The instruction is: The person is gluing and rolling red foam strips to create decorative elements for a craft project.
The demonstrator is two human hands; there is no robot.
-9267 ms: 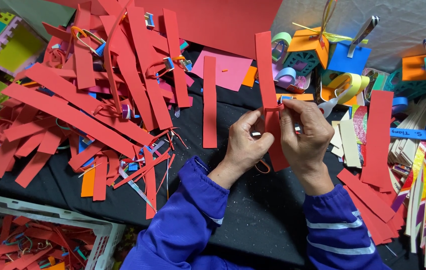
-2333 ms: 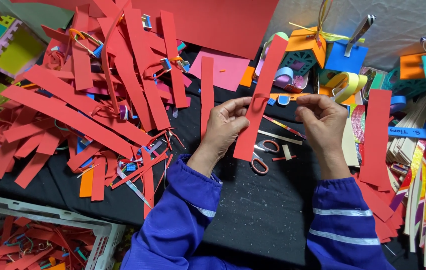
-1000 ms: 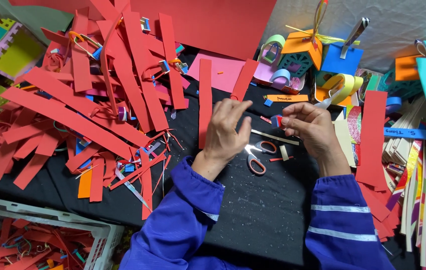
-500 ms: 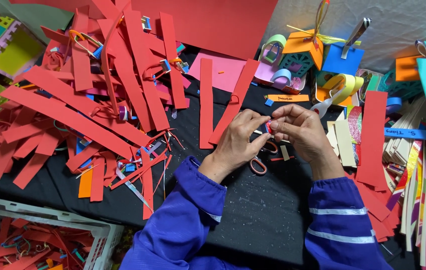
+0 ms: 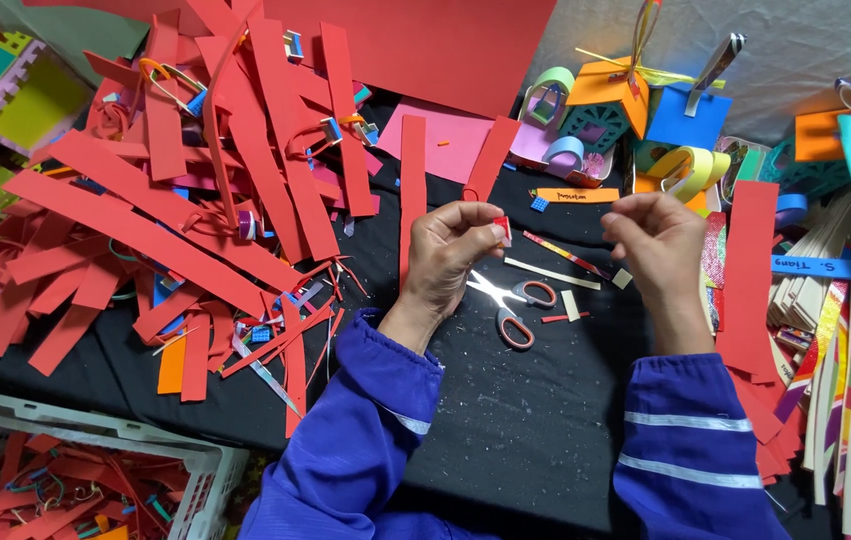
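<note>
My left hand (image 5: 454, 252) pinches a small red foam piece (image 5: 502, 231) between thumb and forefinger, above the black cloth (image 5: 536, 430). A hand's width to the right, my right hand (image 5: 658, 238) is raised with its fingertips pressed together; I see nothing in them. Orange-handled scissors (image 5: 512, 306) lie open on the cloth just below and between the hands. Two long red foam strips (image 5: 413, 190) lie flat beyond my left hand, the right one (image 5: 492, 160) slanted. Thin offcuts and a small white scrap (image 5: 572, 304) lie beside the scissors.
A big heap of red foam strips (image 5: 196, 200) covers the left side. A white crate (image 5: 96, 480) with more strips stands at the bottom left. Coloured foam houses (image 5: 606, 100) sit at the back; more strips (image 5: 751, 280) and ribbons lie at the right.
The long red strip that my hands held was laid flat on the cloth. My hands then met over the scissors and have now drawn apart, the left keeping a small red piece.
</note>
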